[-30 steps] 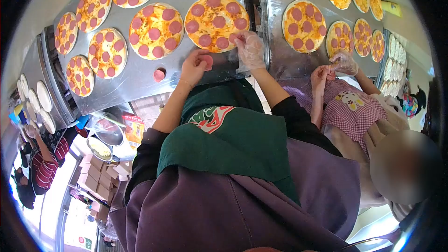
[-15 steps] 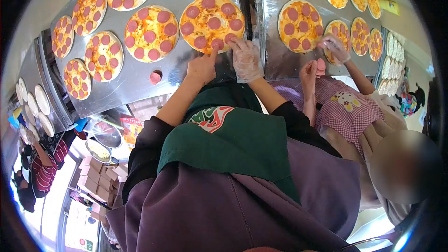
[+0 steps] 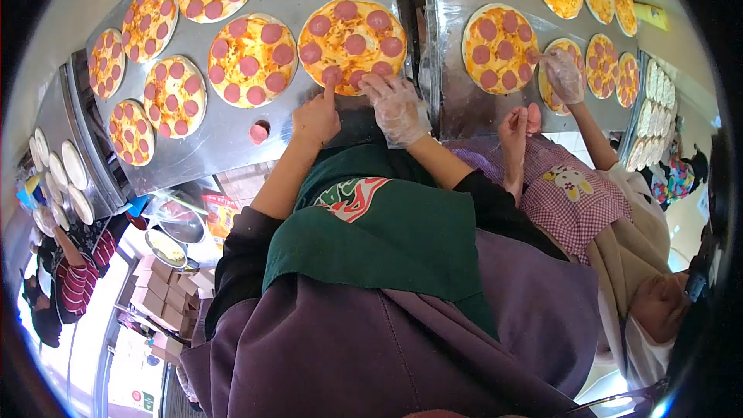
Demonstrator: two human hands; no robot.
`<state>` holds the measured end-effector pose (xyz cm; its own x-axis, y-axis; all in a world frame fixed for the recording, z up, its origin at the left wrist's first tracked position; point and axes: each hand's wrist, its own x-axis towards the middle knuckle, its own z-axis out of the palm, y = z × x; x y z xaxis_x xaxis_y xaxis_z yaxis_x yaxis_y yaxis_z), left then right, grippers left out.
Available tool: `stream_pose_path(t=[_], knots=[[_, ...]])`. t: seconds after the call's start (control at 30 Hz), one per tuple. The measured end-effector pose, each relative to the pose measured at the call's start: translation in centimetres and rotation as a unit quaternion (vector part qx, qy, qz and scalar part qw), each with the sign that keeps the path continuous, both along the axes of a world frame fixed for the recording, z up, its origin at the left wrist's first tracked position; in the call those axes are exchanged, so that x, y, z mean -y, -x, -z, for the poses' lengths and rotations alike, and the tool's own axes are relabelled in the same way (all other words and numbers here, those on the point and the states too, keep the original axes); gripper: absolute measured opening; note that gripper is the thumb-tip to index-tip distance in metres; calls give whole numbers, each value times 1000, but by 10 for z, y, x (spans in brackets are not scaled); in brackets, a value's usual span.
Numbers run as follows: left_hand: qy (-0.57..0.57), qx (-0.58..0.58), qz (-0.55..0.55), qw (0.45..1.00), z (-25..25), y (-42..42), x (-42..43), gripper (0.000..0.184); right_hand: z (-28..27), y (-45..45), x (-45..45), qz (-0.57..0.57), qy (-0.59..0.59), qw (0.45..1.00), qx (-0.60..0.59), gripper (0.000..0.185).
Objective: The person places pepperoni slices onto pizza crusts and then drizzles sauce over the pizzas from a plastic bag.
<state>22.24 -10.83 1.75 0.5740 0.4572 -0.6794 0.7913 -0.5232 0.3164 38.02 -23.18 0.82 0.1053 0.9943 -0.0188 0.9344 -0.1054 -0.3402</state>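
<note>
A pizza (image 3: pixel 352 37) topped with sauce, cheese and pink sausage slices lies on the metal table in front of me. My left hand (image 3: pixel 317 118), bare, has its index finger stretched out onto a sausage slice (image 3: pixel 331 75) at the near edge; its other fingers look curled, and nothing shows in them. Beside it, my right hand (image 3: pixel 398 112) wears a clear plastic glove. Its fingers are extended, with the tips at the pizza's near right edge by another sausage slice (image 3: pixel 382 70). A small stack of sausage slices (image 3: pixel 258 134) rests on the table to the left.
Several more topped pizzas (image 3: pixel 251 59) surround mine on the metal table (image 3: pixel 224 139). Across a gap, a second metal table (image 3: pixel 457 108) bears pizzas too. There, a co-worker's gloved hand (image 3: pixel 563 76) reaches to a pizza (image 3: pixel 499 48); their other hand (image 3: pixel 512 139) holds sausage slices.
My left index finger has shifted left to the neighbouring sausage slice. My right hand has moved slightly left along the near edge. The co-worker's gloved hand has reached the pizza beside it.
</note>
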Motion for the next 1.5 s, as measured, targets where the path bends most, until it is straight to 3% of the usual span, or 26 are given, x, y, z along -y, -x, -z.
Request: stream_pose_path(t=[0.27,0.37,0.43,0.47,0.5,0.53,0.57,0.63,0.7,0.73,0.8,0.9,0.97,1.1,1.13,1.17,1.27,1.33,1.5], knots=[[-5,-2,-14,1000,-2,4,2,73,-2,8,-5,-37,54,997,36,48],[-10,35,-64,997,-2,18,4,64,-3,11,-7,-37,54,997,32,43],[27,166,-158,973,14,41,7,48,-4,15,-7,-17,22,1000,11,41],[25,167,-162,972,29,54,10,48,-4,20,-8,4,-9,1000,-13,38],[85,238,-237,938,50,67,14,40,-2,28,-9,-1,-11,1000,-14,38],[144,305,-307,890,55,79,14,31,0,37,-10,21,-47,994,-91,38],[142,305,-309,889,58,93,17,31,2,47,-10,44,-82,981,-168,37],[292,343,-480,753,47,110,19,19,5,71,-13,24,-107,973,-202,34],[319,347,-511,719,34,130,22,18,13,106,-10,125,-48,889,-438,31],[343,350,-537,687,27,141,20,18,17,121,-12,119,-52,890,-436,31],[345,356,-531,687,17,166,21,19,22,149,-13,172,93,829,-525,37],[359,363,-472,719,12,189,21,21,30,185,-15,160,89,795,-578,30],[335,366,-435,751,17,203,24,22,41,202,-11,156,64,841,-515,19],[302,379,-380,788,35,218,17,24,13,221,-3,208,65,849,-482,12],[106,392,-315,858,48,221,15,31,17,222,1,208,48,854,-475,12],[-99,390,-240,884,58,222,12,39,15,222,5,199,51,893,-401,12],[-193,362,-254,876,66,216,2,54,23,216,20,204,7,911,-358,13],[-195,352,-214,890,78,216,-5,57,34,209,30,226,-15,865,-448,13],[-202,307,-159,916,91,208,-10,64,33,189,60,274,-40,867,-415,25]])
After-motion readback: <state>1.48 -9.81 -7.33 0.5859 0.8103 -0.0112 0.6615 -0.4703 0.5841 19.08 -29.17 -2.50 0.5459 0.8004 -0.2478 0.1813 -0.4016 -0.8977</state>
